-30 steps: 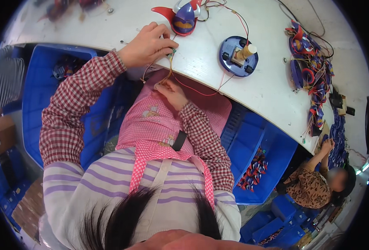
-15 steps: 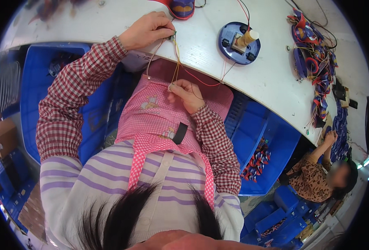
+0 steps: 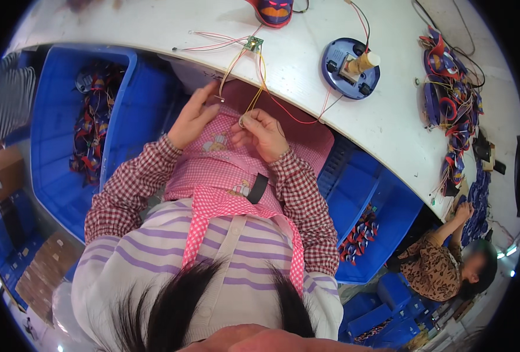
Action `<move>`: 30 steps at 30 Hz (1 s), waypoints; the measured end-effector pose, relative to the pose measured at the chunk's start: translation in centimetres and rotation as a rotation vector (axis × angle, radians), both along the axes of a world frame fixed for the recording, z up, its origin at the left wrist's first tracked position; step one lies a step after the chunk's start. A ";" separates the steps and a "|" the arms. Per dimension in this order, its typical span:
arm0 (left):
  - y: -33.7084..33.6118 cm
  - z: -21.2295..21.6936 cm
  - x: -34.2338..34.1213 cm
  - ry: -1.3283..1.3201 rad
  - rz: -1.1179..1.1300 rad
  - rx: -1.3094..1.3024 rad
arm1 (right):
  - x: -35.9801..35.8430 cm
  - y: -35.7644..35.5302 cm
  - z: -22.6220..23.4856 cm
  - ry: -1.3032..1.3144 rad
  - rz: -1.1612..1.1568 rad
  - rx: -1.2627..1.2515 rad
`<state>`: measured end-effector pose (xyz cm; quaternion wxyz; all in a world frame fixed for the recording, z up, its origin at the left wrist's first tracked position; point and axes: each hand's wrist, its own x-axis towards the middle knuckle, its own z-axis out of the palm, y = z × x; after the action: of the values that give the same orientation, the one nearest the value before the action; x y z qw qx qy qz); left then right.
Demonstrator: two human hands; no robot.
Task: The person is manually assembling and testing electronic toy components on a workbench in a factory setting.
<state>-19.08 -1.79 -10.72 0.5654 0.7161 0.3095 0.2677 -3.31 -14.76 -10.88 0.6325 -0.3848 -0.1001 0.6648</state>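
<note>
My left hand (image 3: 194, 116) is above the pink checked apron (image 3: 216, 144), its fingers stretched out and slightly blurred, thumb apart. Just beyond its fingertips, a small white connector (image 3: 220, 99) dangles on thin wires over the table edge. My right hand (image 3: 264, 136) pinches a small round pale piece (image 3: 242, 121) on the end of yellow wires (image 3: 256, 101). Those wires lead up to a small green circuit board (image 3: 253, 44) lying on the white table (image 3: 298, 61). Red and white leads (image 3: 210, 45) spread leftward from the board.
A blue round base (image 3: 337, 75) with a yellowish cylinder stands on the table, beside a purple and red toy part (image 3: 274, 12). Wired parts (image 3: 448, 105) are heaped at right. Blue bins (image 3: 119, 117) hold more parts below. A co-worker (image 3: 436, 264) sits at far right.
My left hand has let go of the circuit board and come down toward the dangling connector. The board now lies on the table with its leads spread. My right hand stays pinched.
</note>
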 end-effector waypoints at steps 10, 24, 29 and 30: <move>-0.9 4.3 0.0 -0.109 -0.098 -0.677 | -1.5 -0.1 3.1 -0.298 -0.054 0.009; -1.0 7.2 2.5 -0.014 -0.082 -0.361 | -2.2 0.9 6.1 -1.390 -0.305 0.201; -1.5 7.4 1.8 0.038 -0.062 -0.430 | -3.0 0.6 6.3 -1.403 -0.360 0.191; -1.6 7.4 1.7 0.035 -0.062 -0.440 | -3.1 0.5 6.4 -1.405 -0.354 0.183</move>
<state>-17.37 -3.40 -3.33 0.7106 0.5891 0.3482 0.1639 -6.43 -14.26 -4.47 0.5466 -0.6766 -0.4739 0.1375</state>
